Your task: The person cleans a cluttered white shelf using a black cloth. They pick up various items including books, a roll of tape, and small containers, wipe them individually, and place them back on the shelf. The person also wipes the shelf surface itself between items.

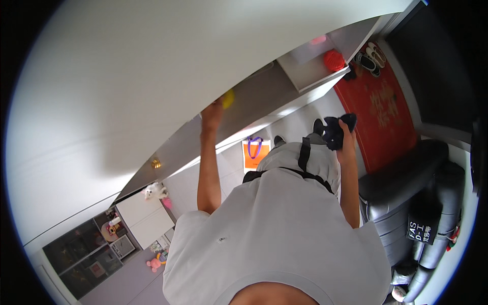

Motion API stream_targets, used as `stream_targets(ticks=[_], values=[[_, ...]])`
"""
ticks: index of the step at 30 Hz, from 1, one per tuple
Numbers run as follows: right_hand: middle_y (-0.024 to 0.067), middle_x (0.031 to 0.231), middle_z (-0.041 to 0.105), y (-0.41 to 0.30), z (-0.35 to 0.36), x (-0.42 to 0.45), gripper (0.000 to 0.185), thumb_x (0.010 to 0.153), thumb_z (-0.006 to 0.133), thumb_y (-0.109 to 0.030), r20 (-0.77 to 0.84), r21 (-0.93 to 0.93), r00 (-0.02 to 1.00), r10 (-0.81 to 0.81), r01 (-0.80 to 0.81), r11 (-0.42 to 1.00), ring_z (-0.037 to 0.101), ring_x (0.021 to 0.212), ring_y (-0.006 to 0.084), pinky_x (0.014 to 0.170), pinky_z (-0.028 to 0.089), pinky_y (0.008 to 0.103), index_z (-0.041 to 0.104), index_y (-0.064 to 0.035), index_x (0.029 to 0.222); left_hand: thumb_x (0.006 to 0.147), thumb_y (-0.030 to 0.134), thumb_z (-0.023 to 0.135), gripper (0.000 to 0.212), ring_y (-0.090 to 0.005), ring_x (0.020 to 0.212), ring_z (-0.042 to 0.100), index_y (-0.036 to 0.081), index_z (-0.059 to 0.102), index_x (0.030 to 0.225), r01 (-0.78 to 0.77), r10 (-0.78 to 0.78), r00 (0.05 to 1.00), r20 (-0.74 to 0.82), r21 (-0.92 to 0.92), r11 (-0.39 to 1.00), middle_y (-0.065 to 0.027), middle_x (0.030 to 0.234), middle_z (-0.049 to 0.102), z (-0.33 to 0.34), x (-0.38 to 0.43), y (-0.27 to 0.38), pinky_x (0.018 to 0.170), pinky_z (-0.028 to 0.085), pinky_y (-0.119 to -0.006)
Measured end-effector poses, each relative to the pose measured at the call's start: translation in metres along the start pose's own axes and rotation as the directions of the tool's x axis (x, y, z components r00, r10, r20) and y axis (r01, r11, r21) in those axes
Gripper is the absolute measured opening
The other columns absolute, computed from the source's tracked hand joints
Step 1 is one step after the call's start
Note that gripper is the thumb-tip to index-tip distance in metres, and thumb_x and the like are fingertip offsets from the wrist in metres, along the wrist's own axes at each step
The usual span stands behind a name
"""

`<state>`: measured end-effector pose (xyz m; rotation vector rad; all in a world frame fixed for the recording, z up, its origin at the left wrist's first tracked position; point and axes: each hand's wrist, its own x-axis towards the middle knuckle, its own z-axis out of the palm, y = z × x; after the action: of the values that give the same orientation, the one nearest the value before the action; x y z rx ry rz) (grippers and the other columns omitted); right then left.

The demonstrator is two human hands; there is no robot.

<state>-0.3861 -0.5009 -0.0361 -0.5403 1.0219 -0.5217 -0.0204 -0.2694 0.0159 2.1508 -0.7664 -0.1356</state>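
My left hand [212, 114] reaches over the grey cabinet ledge [248, 103], its fingers partly hidden beneath the edge of the large white cabinet above. Right beside those fingers is a yellow object [228, 99], blurred; whether I grip it, I cannot tell. Out to the right, my right hand [347, 137] is closed around a black plush-looking object [334, 132] with a rounded end above my thumb. A red round object [334, 60] sits in a white open tray or box [316, 84] farther along the ledge.
An orange and white bag [256, 154] with purple handles stands on the tiled floor. Shoes [371, 59] lie on a red mat [385, 118]. A black leather sofa [400, 198] is at the right. A white plush toy [154, 190] rests on a white cabinet at lower left.
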Motion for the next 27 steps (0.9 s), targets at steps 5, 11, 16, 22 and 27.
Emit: stream_targets(ticks=[5,11,16,22,27], values=[[0.0090,0.091,0.070,0.024,0.050,-0.036,0.024,0.092,0.067,-0.023,0.027,-0.040,0.997,-0.070,0.071,0.997,0.068,0.076,0.0181,0.065,0.055,0.0297,0.063,-0.0017,0.102,0.088,-0.009,0.052,0.026,-0.0146,0.091,0.064,0.006,0.063,0.107,0.117,-0.093,0.986,-0.136,0.182,0.976,-0.0043,0.108,0.067,-0.081,-0.044,-0.060,0.075,0.051,-0.028],[0.0066,0.098,0.067,0.060,0.069,-0.076,0.027,0.090,0.069,-0.021,0.075,-0.019,0.994,-0.081,0.082,0.996,0.068,0.090,0.0183,0.077,0.056,0.0305,0.061,-0.0040,0.109,0.088,0.007,0.064,0.046,-0.0414,0.119,0.052,-0.001,0.051,0.132,-0.166,0.199,0.978,-0.059,0.352,0.921,-0.0262,0.124,0.057,-0.109,-0.022,-0.055,0.103,0.040,-0.048],[0.0061,0.097,0.067,0.086,0.062,-0.114,0.024,0.090,0.069,-0.019,-0.046,-0.017,0.985,-0.168,0.167,0.986,0.068,0.088,0.0185,0.078,0.055,0.0310,0.061,-0.0041,0.108,0.092,0.017,0.066,0.047,-0.0404,0.113,0.060,0.000,0.051,0.133,-0.485,0.460,0.871,0.174,0.458,0.745,-0.0251,0.124,0.061,-0.105,0.071,-0.138,0.095,0.048,-0.045],[0.0074,0.093,0.068,0.100,0.015,-0.164,0.023,0.089,0.069,-0.018,-0.308,0.040,0.907,-0.288,0.315,0.948,0.067,0.082,0.0207,0.075,0.056,0.0335,0.061,-0.0039,0.105,0.097,0.014,0.062,0.038,-0.0288,0.107,0.067,0.002,0.052,0.132,-0.484,0.407,0.872,0.271,0.354,0.800,-0.0170,0.119,0.067,-0.089,0.118,-0.162,0.091,0.052,-0.038],[0.0123,0.093,0.069,0.104,0.015,-0.191,0.022,0.091,0.067,-0.020,-0.391,0.117,0.883,-0.261,0.329,0.937,0.068,0.078,0.0228,0.064,0.057,0.0361,0.059,-0.0020,0.102,0.093,0.013,0.065,0.045,-0.0300,0.101,0.067,-0.003,0.048,0.132,-0.358,0.305,0.933,0.190,0.438,0.824,-0.0198,0.119,0.065,-0.101,0.120,-0.192,0.091,0.052,-0.040]])
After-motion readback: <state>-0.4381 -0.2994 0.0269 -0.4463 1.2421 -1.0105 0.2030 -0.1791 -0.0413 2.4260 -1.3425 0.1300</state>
